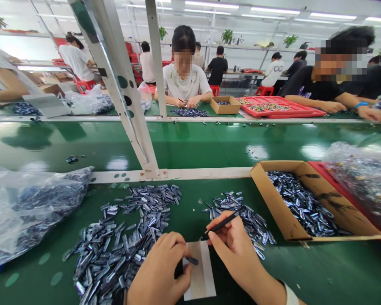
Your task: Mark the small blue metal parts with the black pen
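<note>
My left hand (161,271) is closed, thumb and fingertips pinching a small glossy dark oblong piece (192,260) above a pale card (200,275) with a beige strip. My right hand (236,250) grips a slim black pen-like tool (224,222) between thumb and fingers. The tool's thin tip points down-left, near the card's top edge. To the left lies a large loose heap of similar shiny dark pieces (114,250), partly behind my left hand. A smaller pile (254,220) lies just beyond my right hand.
An open cardboard box (273,209) of dark pieces stands at right, beside a red tray (368,212) bearing a clear plastic bag (362,173). Another filled plastic bag (28,212) lies at left. A white metal post (127,89) rises ahead. Co-workers (186,80) sit across the green belt (193,142).
</note>
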`<action>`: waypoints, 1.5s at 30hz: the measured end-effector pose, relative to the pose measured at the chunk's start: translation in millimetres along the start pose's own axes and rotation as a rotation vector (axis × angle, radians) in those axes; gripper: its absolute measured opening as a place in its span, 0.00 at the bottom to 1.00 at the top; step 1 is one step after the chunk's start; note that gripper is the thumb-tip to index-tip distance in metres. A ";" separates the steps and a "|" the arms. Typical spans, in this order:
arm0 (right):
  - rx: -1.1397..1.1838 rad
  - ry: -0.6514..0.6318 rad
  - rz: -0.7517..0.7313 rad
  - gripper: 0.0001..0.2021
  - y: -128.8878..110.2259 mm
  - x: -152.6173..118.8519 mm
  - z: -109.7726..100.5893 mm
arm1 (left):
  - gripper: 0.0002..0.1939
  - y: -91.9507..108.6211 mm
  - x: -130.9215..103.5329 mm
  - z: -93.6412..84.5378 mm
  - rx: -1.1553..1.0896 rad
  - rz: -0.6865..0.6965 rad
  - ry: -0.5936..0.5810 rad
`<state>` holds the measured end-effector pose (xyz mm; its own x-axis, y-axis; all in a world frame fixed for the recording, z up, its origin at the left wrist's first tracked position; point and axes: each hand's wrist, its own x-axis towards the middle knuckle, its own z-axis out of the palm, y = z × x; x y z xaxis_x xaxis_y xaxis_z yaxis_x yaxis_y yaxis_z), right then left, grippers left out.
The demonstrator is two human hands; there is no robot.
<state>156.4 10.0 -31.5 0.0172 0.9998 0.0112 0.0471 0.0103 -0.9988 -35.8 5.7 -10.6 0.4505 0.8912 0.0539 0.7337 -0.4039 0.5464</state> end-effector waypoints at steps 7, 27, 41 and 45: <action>-0.055 -0.014 0.035 0.09 -0.1 1.4 1.5 | 0.11 -1.9 0.2 0.6 -0.013 0.030 0.046; -0.090 0.012 0.049 0.10 -1.2 -1.5 3.9 | 0.07 -2.8 -2.0 2.8 0.099 0.174 0.046; -0.069 0.004 -0.008 0.14 0.0 -3.6 2.6 | 0.08 -0.4 -1.5 1.4 0.096 0.149 0.030; -0.071 0.012 -0.008 0.12 0.1 -3.6 2.6 | 0.08 -0.5 -2.3 1.8 0.087 0.138 0.020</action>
<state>153.7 6.5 -31.7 0.0286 0.9994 0.0204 0.1182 0.0169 -0.9928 -36.3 3.5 -12.6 0.5405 0.8296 0.1403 0.7071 -0.5383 0.4586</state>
